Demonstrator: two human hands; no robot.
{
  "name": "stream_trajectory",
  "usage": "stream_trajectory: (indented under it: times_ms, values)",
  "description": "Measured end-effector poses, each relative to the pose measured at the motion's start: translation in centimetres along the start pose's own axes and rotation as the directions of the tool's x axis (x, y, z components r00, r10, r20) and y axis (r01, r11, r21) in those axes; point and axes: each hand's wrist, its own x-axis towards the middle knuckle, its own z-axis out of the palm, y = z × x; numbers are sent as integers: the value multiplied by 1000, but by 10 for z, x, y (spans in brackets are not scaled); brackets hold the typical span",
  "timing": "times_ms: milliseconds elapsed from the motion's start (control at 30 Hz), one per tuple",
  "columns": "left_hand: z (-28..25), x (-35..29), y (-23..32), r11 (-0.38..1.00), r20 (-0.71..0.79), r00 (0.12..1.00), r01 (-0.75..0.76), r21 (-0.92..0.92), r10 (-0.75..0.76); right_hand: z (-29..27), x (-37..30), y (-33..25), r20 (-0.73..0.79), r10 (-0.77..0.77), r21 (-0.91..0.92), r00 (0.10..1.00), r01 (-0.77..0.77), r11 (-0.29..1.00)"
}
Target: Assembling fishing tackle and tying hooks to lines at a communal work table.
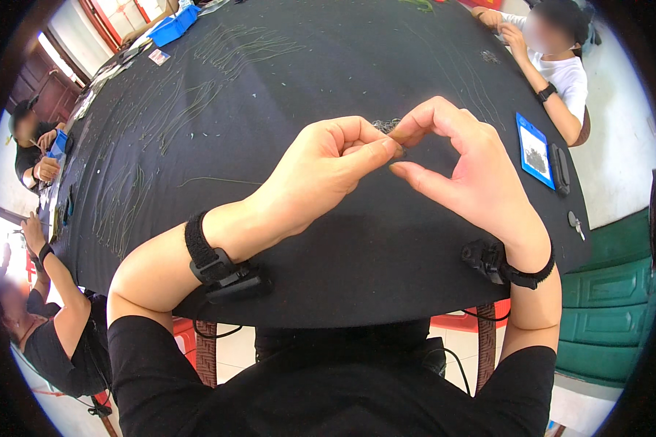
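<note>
While thin cords (124, 211) lie spread along the worktop (342, 269) to our left, our hands meet over its nearer part.
The strands fan loosely, probably so they don't knot; our left hand (317, 171) angles inward, thumb and forefinger pressed together, though we cannot tell what is pinched. Just beyond the fingertips sits a wiry tangle (385, 124), seemingly for easy reach. Our right hand (485, 175) arches, forefinger meeting the left fingertips, thumb spread apart below, perhaps steadying something fine.
</note>
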Motion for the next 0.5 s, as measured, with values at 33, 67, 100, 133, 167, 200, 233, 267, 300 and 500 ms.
stream_trajectory:
  times_ms: [33,67,100,133,167,200,233,267,300,500]
  values:
    - [0,0,0,1000,2,1000,-1,0,1,0,0,0,17,22,69,1000,-23,997]
    - [0,-1,1,1000,7,1000,-3,-21,3,-1,0,0,17,22,68,1000,-24,997]
    - [-1,-1,1,999,12,1000,-4,-42,5,-1,-1,0,17,59,75,998,-60,995]
    - [-1,-1,1,999,11,1000,-5,-42,5,-1,-1,1,19,93,83,995,-95,992]
    - [0,-1,1,999,0,1000,-27,-47,27,-2,-2,1,20,92,84,996,-93,992]
    - [0,-1,1,997,-10,999,-50,-51,49,-3,-1,0,11,90,58,996,-90,994]
    - [0,-2,1,997,-11,999,-49,-51,49,-4,-2,-2,2,89,33,996,-89,996]
    - [1,-2,2,997,-16,999,-46,-62,45,-5,-2,-3,2,89,33,996,-89,995]
    - [1,-3,3,996,-20,999,-43,-73,41,-5,-2,-5,-10,84,-6,996,-84,996]
    - [1,-4,4,996,-32,999,-34,-87,32,-2,-4,-4,-77,64,-95,995,-72,993]
